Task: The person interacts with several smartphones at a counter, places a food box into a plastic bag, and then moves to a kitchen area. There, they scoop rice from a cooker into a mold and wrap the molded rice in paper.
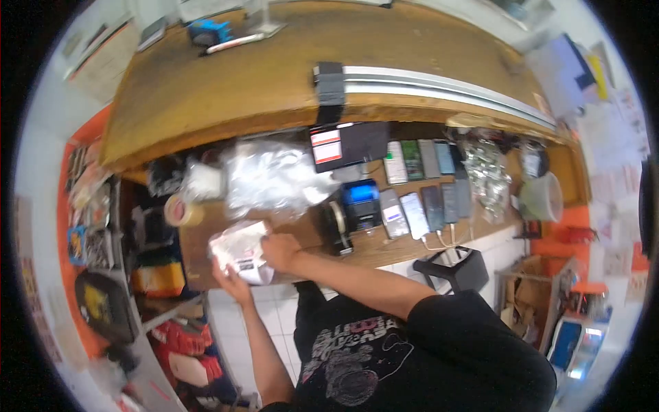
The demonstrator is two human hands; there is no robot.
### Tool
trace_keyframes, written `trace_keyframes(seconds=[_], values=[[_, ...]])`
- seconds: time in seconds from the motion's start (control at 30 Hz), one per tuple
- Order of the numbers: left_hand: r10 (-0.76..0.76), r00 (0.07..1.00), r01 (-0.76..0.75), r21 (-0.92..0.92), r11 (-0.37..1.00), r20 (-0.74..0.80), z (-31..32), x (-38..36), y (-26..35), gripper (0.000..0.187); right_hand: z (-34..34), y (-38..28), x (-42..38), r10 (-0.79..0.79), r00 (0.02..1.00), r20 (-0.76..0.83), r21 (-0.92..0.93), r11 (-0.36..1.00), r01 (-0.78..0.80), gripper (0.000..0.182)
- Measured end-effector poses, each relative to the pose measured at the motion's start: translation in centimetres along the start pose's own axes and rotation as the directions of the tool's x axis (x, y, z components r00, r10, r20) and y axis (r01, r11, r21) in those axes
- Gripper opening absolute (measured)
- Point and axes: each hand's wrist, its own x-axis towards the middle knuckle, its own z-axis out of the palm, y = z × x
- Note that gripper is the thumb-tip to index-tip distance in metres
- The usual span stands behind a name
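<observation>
A white plastic-wrapped package [241, 248] with a printed label is over the left front part of the wooden table. My left hand [232, 280] grips its lower left edge, the fingers curled around it. Against the package's right side, my right hand [280, 251] is closed, and its curled fingers hide whatever lies between them. Just behind the package is a roll of tape [178, 211]. Clear plastic bags [271, 180] are heaped behind my hands. A black tape dispenser [338, 228] stands to the right of my right hand.
Several phones [414, 215] lie in rows on the right, some with white cables [439, 242] hanging at the front edge. A blue-lit device [361, 201] stands beside them. An upper wooden shelf [274, 75] overhangs the table. A black stool [458, 270] is below.
</observation>
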Motion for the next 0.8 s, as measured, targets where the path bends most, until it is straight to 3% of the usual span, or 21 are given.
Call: trace_keyframes(seconds=[0.1,0.13,0.17,0.27,0.33,0.43,0.5,0.57,0.6,0.63,0.67,0.7,0.77,0.8], values=[[-0.206,0.977,0.211,-0.285,0.935,0.047,-0.4,0.3,0.1,0.044,-2.8,-2.7,-0.3,-0.041,0.999,-0.01,0.182,0.982,0.042,0.065],[-0.27,0.96,0.277,-0.375,0.884,0.073,-0.7,0.6,-1.2,0.043,0.6,-2.2,0.7,-0.163,0.958,-0.234,0.194,0.958,0.211,0.064],[-0.256,0.961,0.274,-0.484,0.831,0.104,-0.9,0.9,-1.7,0.043,1.4,-3.1,1.2,-0.155,0.96,-0.235,0.194,0.96,0.202,0.055],[-0.285,0.945,0.326,-0.367,0.871,0.164,-2.6,2.4,-1.6,0.044,2.7,-4.4,3.5,-0.165,0.961,-0.222,0.267,0.938,0.223,0.041],[-0.314,0.937,0.35,-0.393,0.85,0.156,-4.5,3.1,-3.8,0.044,1.3,-4.4,4.0,-0.202,0.956,-0.211,0.334,0.904,0.265,0.037],[-0.389,0.919,0.382,-0.391,0.837,0.065,-9.1,3.6,-5.3,0.046,-8.2,-4.1,1.3,-0.272,0.85,-0.452,0.452,0.751,0.481,0.037],[-0.377,0.926,0.348,-0.391,0.852,0.004,-11.5,1.6,-7.3,0.044,-19.8,-5.3,-2.0,-0.168,0.921,-0.352,0.685,0.624,0.375,0.027],[-0.322,0.939,0.342,-0.338,0.877,0.117,-14.1,-0.6,-10.7,0.027,-30.5,-5.5,-4.4,-0.139,0.847,-0.513,0.656,0.573,0.491,0.021],[-0.316,0.943,0.334,-0.336,0.881,0.107,-13.9,-1.7,-10.0,0.027,-35.7,-5.0,-5.6,-0.136,0.785,-0.604,0.586,0.592,0.553,0.02],[-0.336,0.928,0.372,-0.313,0.874,0.164,-13.3,-3.7,-9.1,0.02,-40.2,-4.6,-5.9,-0.027,0.794,-0.607,0.684,0.491,0.539,0.017],[-0.356,0.908,0.409,-0.287,0.866,0.219,-12.6,-5.6,-8.0,0.017,-44.6,-4.2,-6.8,-0.018,0.689,-0.724,0.56,0.567,0.604,0.019],[-0.396,0.83,0.498,-0.2,0.844,0.393,-11.8,-7.4,-6.8,0.016,-48.7,-2.8,-7.6,0.003,0.65,-0.76,0.446,0.729,0.519,0.024],[-0.564,0.548,0.66,0.094,0.745,0.617,-8.9,-11.8,-3.9,0.024,-54.7,0.7,-5.2,-0.056,0.538,-0.841,0.414,0.574,0.706,0.03],[-0.678,0.358,0.706,0.289,0.646,0.642,-6.7,-14.1,-1.9,0.028,-57.2,2.5,-5.6,-0.107,0.604,-0.79,0.501,0.454,0.737,0.028]])
